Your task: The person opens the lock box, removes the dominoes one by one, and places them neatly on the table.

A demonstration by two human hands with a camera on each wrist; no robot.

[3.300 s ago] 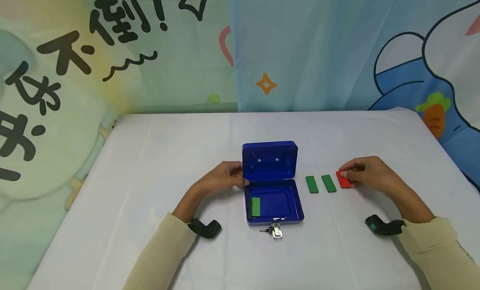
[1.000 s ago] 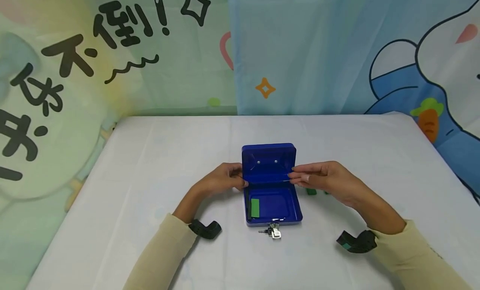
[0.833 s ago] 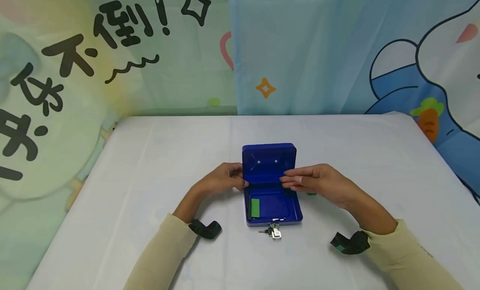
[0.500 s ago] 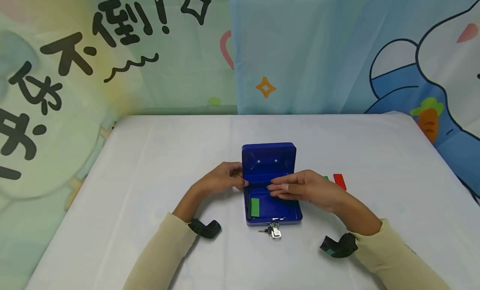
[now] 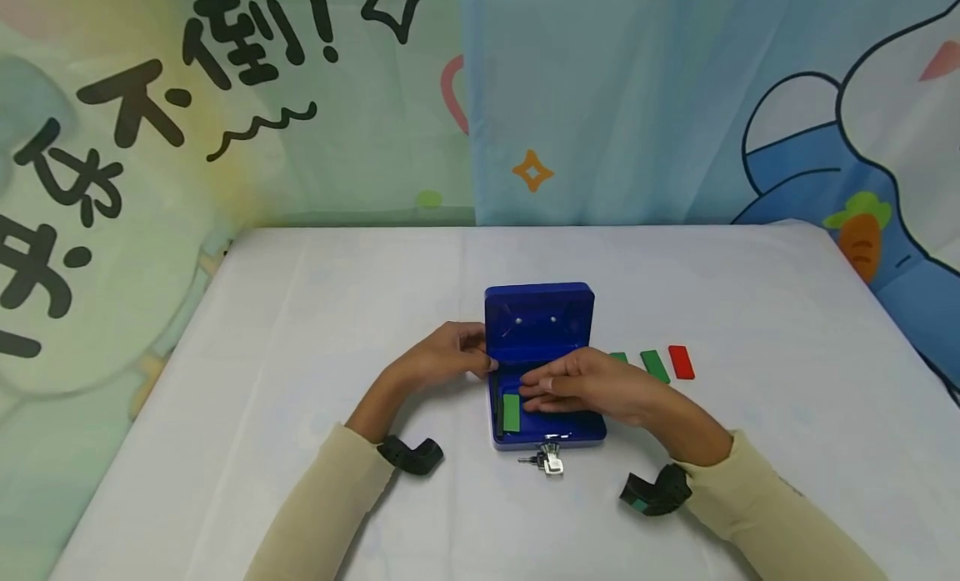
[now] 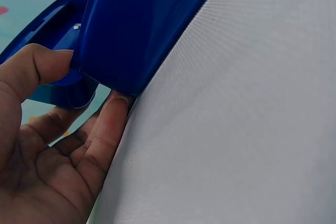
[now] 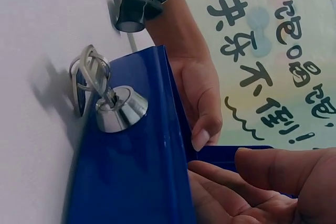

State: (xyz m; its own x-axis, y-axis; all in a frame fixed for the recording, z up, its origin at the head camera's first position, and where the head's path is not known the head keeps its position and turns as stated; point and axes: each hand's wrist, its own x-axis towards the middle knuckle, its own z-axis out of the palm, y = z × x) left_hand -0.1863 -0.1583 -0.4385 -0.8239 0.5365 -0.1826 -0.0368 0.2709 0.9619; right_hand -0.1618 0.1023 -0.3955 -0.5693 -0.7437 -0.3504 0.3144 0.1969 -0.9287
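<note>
My right hand (image 5: 577, 387) hovers flat-fingered over the blue box (image 5: 546, 416), its green piece (image 5: 512, 413) lying lengthwise toward the counter's near edge just left of my fingertips, while my left hand (image 5: 442, 363) grips the box's left wall.

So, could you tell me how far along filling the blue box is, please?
Done: the blue box stands open with one green card inside. In hand: the left hand grips its left wall; the right hand reaches in, fingers straight. Left: two green cards and a red card on the table.
</note>
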